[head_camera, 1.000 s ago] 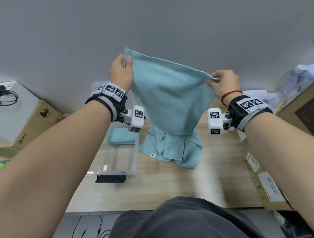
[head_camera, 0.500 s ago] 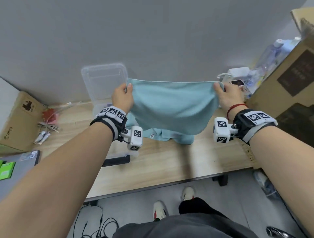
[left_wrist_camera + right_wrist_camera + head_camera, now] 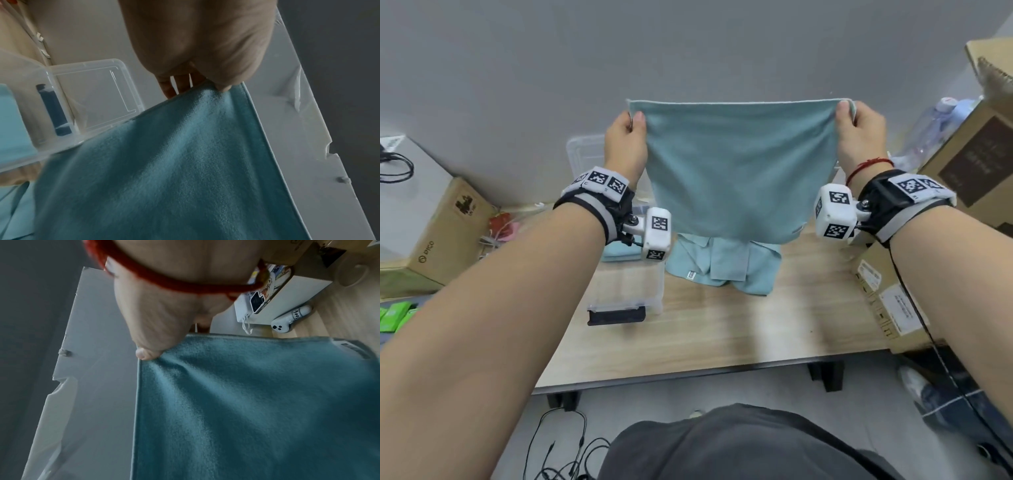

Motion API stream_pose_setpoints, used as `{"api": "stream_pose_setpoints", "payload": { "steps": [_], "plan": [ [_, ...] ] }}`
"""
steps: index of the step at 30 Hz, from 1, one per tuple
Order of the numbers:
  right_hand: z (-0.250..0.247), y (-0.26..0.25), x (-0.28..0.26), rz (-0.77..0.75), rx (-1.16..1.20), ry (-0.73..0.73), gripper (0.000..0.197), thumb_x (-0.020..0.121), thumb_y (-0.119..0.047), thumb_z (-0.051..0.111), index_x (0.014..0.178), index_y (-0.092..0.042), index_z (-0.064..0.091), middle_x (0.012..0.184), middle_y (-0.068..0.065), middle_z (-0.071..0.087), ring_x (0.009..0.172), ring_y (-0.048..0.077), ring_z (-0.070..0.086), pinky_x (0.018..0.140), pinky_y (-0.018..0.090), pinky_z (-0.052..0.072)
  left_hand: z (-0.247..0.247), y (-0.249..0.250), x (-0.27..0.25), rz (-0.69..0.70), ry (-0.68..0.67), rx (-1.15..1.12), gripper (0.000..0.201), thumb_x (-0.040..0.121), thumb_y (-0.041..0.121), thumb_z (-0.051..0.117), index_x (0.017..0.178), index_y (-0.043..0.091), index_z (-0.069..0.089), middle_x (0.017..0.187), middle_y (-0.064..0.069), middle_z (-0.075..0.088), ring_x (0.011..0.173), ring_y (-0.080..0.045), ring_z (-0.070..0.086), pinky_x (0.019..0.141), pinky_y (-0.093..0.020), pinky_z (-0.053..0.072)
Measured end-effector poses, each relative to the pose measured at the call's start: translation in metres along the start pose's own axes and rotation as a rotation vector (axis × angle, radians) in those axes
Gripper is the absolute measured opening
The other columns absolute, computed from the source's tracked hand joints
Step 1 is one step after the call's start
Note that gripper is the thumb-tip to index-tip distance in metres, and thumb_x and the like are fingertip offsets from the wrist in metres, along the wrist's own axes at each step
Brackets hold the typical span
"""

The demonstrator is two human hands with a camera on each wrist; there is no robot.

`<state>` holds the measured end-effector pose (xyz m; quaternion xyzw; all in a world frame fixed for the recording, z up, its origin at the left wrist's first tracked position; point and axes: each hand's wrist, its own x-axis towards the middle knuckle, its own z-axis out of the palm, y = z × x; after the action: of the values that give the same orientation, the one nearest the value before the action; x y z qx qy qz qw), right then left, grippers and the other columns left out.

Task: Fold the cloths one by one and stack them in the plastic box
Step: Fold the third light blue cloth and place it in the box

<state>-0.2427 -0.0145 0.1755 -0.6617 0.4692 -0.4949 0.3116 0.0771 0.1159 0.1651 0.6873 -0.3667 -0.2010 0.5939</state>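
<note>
1. Head view is showing the left hand (image 3: 625, 144) pinching the upper left corner of a teal cloth (image 3: 736, 171), at centre frame.
2. Opposite, the right hand (image 3: 861, 137) is pinching the upper right corner, stretching the top edge level.
3. Below it, a pile of cloths (image 3: 726, 267) is lying on the table (image 3: 722, 335).
4. At lower left of the pile, the plastic box (image 3: 626, 294) is sitting open, holding a folded cloth (image 3: 619, 253).

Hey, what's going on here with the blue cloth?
A person holds a teal-blue cloth spread in the air, the left hand and the right hand each pinching a top corner. Below it, a pile of unfolded teal cloths lies on the wooden table, beside a clear plastic box with one folded cloth inside.
</note>
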Motion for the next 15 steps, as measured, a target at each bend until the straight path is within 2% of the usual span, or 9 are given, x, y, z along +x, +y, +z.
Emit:
{"api": "stream_pose_setpoints", "payload": {
  "steps": [2, 4, 6, 9, 11, 12, 15],
  "plan": [
    [-0.005, 0.0, -0.002, 0.017, -0.019, 0.019, 0.031, 0.099, -0.032, 0.043, 0.07, -0.024, 0.035, 0.068, -0.003, 0.03, 0.061, 0.003, 0.024, 0.057, 0.025, 0.025, 0.003, 0.0, -0.003, -0.018, 0.005, -0.024, 0.029, 0.084, 0.05, 0.045, 0.076, 0.022, 0.045, 0.077, -0.004, 0.042, 0.073, -0.015, 0.037, 0.069, -0.032, 0.031],
    [-0.01, 0.007, -0.01, 0.042, -0.046, 0.016, 0.036, 0.099, -0.033, 0.043, 0.067, -0.026, 0.03, 0.066, -0.006, 0.027, 0.059, 0.003, 0.023, 0.056, 0.025, 0.023, 0.007, -0.007, -0.011, -0.04, 0.005, -0.016, 0.033, 0.081, 0.055, 0.046, 0.079, 0.022, 0.05, 0.078, -0.003, 0.045, 0.073, -0.014, 0.04, 0.069, -0.033, 0.033],
    [-0.013, 0.021, -0.023, 0.101, -0.085, -0.02, 0.04, 0.1, -0.035, 0.044, 0.064, -0.024, 0.03, 0.064, -0.007, 0.026, 0.058, 0.005, 0.022, 0.054, 0.026, 0.021, 0.013, -0.019, -0.024, -0.075, -0.009, 0.005, 0.031, 0.081, 0.054, 0.046, 0.075, 0.024, 0.048, 0.074, -0.003, 0.041, 0.07, -0.014, 0.037, 0.068, -0.032, 0.031],
    [-0.018, 0.059, -0.055, 0.241, -0.169, -0.107, 0.046, 0.102, -0.039, 0.043, 0.073, -0.003, 0.053, 0.069, 0.002, 0.041, 0.068, 0.011, 0.037, 0.056, 0.026, 0.026, 0.022, -0.058, -0.051, -0.163, -0.053, 0.063, 0.033, 0.079, 0.055, 0.046, 0.08, 0.022, 0.053, 0.076, -0.003, 0.045, 0.071, -0.014, 0.041, 0.066, -0.036, 0.038],
    [-0.021, 0.092, -0.081, 0.316, -0.191, -0.16, 0.05, 0.101, -0.04, 0.043, 0.078, 0.001, 0.058, 0.071, 0.01, 0.052, 0.075, 0.013, 0.042, 0.062, 0.025, 0.03, 0.027, -0.093, -0.074, -0.237, -0.083, 0.141, 0.041, 0.077, 0.06, 0.045, 0.086, 0.022, 0.058, 0.081, -0.003, 0.053, 0.075, -0.013, 0.049, 0.075, -0.045, 0.05],
    [-0.023, 0.108, -0.096, 0.364, -0.211, -0.184, 0.051, 0.101, -0.042, 0.043, 0.08, 0.002, 0.06, 0.073, 0.014, 0.055, 0.076, 0.014, 0.044, 0.065, 0.027, 0.032, 0.029, -0.112, -0.085, -0.282, -0.102, 0.185, 0.045, 0.077, 0.06, 0.044, 0.087, 0.02, 0.06, 0.083, -0.003, 0.057, 0.077, -0.014, 0.052, 0.082, -0.048, 0.051],
    [-0.03, 0.158, -0.139, 0.479, -0.272, -0.244, 0.053, 0.099, -0.043, 0.045, 0.087, 0.005, 0.062, 0.078, 0.008, 0.055, 0.076, 0.015, 0.046, 0.066, 0.029, 0.035, 0.036, -0.151, -0.13, -0.372, -0.175, 0.294, 0.049, 0.083, 0.054, 0.042, 0.089, 0.01, 0.062, 0.09, -0.008, 0.065, 0.081, -0.019, 0.056, 0.086, -0.044, 0.05]
  ]
}}
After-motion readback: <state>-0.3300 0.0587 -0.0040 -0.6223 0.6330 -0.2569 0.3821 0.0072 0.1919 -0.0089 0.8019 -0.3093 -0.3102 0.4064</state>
